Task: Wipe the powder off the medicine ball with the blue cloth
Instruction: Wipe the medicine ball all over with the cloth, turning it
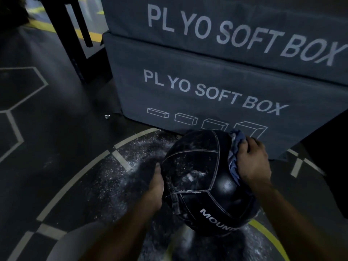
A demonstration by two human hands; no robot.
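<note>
A black medicine ball [199, 178] with pale seams and white lettering sits low in the middle of the view, above the floor. White powder streaks its upper-left panels. My left hand [156, 187] presses flat against the ball's left side; its fingers are mostly hidden behind the curve. My right hand [252, 162] holds the bunched blue cloth [234, 147] against the ball's upper right side, with the cloth sticking out above and below my fingers.
Two stacked grey soft plyo boxes [216, 87] stand right behind the ball. White powder [135, 162] is scattered on the dark floor to the left, over pale curved lines. A black rack upright [75, 44] rises at the far left.
</note>
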